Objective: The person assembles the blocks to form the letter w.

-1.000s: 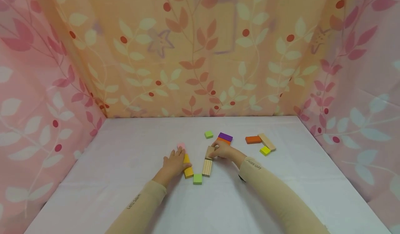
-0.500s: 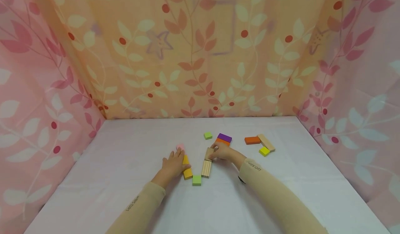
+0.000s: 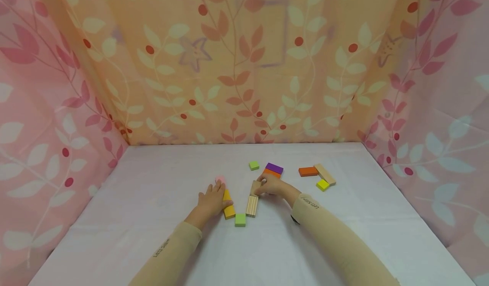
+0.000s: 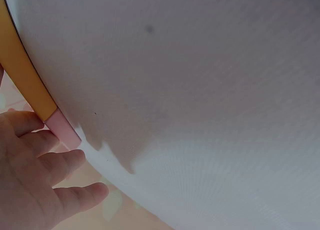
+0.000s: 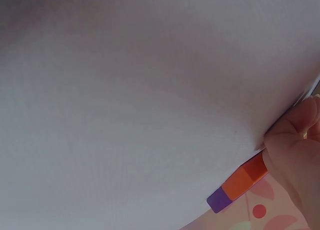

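Note:
In the head view my left hand [image 3: 211, 200] lies with its fingers spread along a yellow block [image 3: 229, 210], thumb across it and fingertips by a pink block [image 3: 220, 179]. The left wrist view shows the pink block [image 4: 63, 128] end to end with the yellow one [image 4: 25, 64], and fairly straight fingers beside them. My right hand [image 3: 272, 184] pinches a plain wooden block [image 3: 255, 187] between thumb and fingers. That block meets the end of a striped wooden block [image 3: 252, 206]. A green block [image 3: 240, 220] sits between the near ends of the two rows.
Behind my right hand lie an orange block [image 3: 273, 173] and a purple block [image 3: 274, 168]. Another green block [image 3: 254, 165] is farther back. On the right are a red-orange block [image 3: 307, 172], a long wooden block [image 3: 325, 175] and a bright yellow block [image 3: 322, 185]. Patterned curtains surround the white table.

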Available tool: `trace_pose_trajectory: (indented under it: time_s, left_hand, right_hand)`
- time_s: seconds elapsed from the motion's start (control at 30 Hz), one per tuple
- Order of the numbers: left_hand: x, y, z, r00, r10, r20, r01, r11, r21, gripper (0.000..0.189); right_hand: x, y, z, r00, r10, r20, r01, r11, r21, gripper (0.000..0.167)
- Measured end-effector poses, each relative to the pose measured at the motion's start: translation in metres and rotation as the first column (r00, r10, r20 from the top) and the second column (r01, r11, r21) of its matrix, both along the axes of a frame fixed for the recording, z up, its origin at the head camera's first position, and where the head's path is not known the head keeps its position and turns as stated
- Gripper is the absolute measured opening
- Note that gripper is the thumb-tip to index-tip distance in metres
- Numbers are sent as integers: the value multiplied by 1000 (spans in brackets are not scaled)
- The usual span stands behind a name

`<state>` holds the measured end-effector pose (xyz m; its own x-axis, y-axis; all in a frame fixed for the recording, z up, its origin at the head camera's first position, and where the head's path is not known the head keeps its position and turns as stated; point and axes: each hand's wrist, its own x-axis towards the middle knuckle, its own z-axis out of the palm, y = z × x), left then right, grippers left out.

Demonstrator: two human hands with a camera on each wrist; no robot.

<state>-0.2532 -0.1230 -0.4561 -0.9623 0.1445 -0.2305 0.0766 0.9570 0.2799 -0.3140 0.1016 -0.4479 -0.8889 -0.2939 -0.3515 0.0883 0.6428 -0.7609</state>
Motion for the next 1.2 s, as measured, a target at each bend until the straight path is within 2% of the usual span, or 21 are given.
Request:
trace_pose_trajectory:
  time_s: [0.43,0.7,0.93,1.2]
  left_hand:
    - [0,-2,2,1000,4,-6,-4,1000,-7,76]
    - [-1,-3,6,1000,-2,-8,2,1000,-7,75]
    - [-1,-5,7,999,-21,-30,21,1000,-4,74]
    - [-2,-3,6,998,-51,-34,52,999,16,75]
  right_hand:
    - [-3,-2,-2,1000,3,-9,-3,1000,-13,42]
    - [-5,-2,-1,1000,-3,-13,3,1000,-27,48]
    - [-16,2,-3,997,-70,37,74,988,-133,54]
    - [-28,10,-3,990,-141,10,141,979,-149,42]
